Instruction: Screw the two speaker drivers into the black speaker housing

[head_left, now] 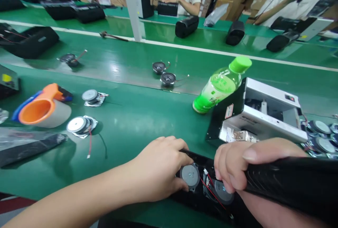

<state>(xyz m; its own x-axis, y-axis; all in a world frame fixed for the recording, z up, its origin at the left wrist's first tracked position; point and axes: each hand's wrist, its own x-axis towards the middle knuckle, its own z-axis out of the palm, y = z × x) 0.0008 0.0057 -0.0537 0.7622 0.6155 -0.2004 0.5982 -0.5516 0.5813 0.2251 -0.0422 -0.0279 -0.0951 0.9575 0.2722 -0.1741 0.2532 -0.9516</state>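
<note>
A black housing lies near the bottom centre, with two round grey-backed speakers in it. My left hand reaches over its left end, thumb and fingers around the left speaker. Beside that one, the right speaker has red wires running across it, with a white plug at the upper end. My right hand is wrapped round a thick black tool-like object, whose far end is cut off at the right edge. Part of the right speaker is hidden beneath my right hand.
A silver-and-black machine stands right, a green-capped bottle against it. Several speakers lie beyond. At left are an orange-and-blue tape dispenser and loose speakers. People sit across the green bench.
</note>
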